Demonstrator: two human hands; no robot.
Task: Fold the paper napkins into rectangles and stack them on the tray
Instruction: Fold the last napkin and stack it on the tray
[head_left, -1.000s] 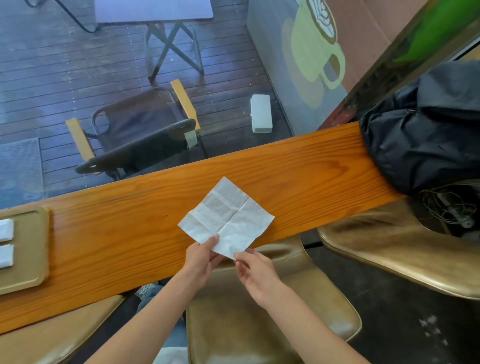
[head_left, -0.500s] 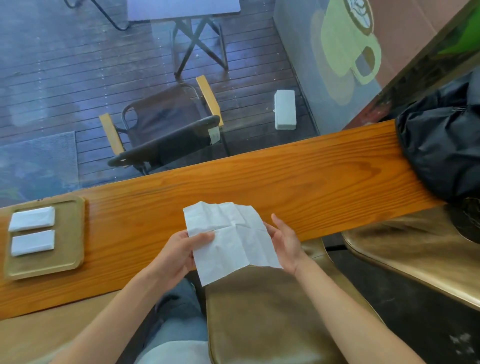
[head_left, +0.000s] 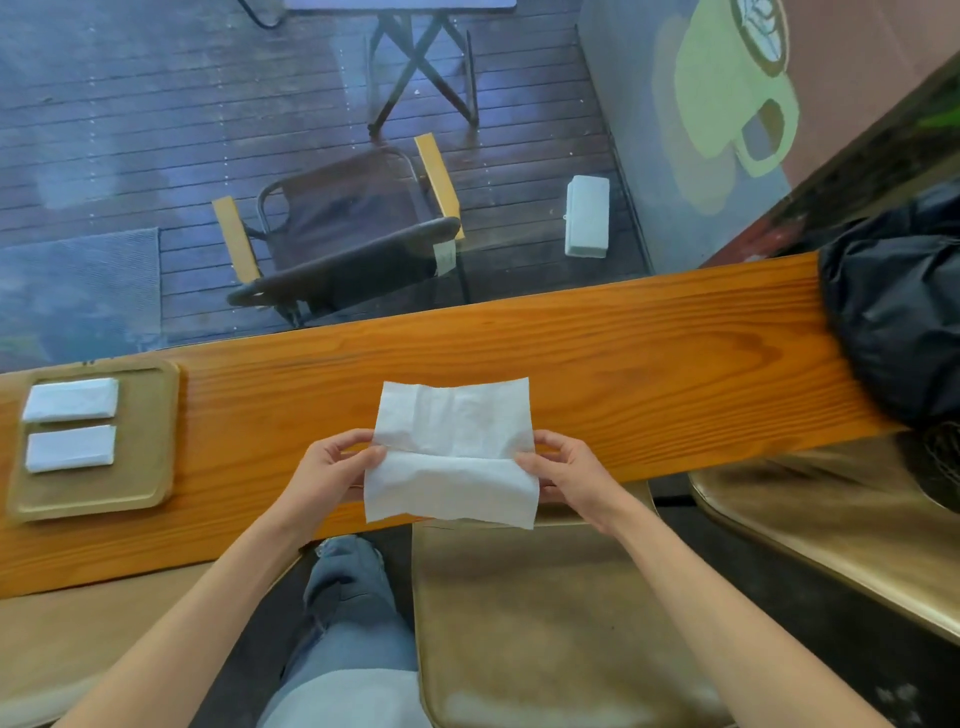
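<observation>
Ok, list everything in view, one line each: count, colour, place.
unfolded napkin: one, white, held over the counter's near edge
folded napkins: two, white, side by side on the tray
tray: one, tan, counter's left end
counter: one, orange wood, across the middle
dark bag: one, black, counter's right end
stools: three, brown, below the counter
folding chair: one, dark, on the deck beyond
white box: one, on the deck
left hand: pinching the napkin's left edge
right hand: pinching its right edge
</observation>
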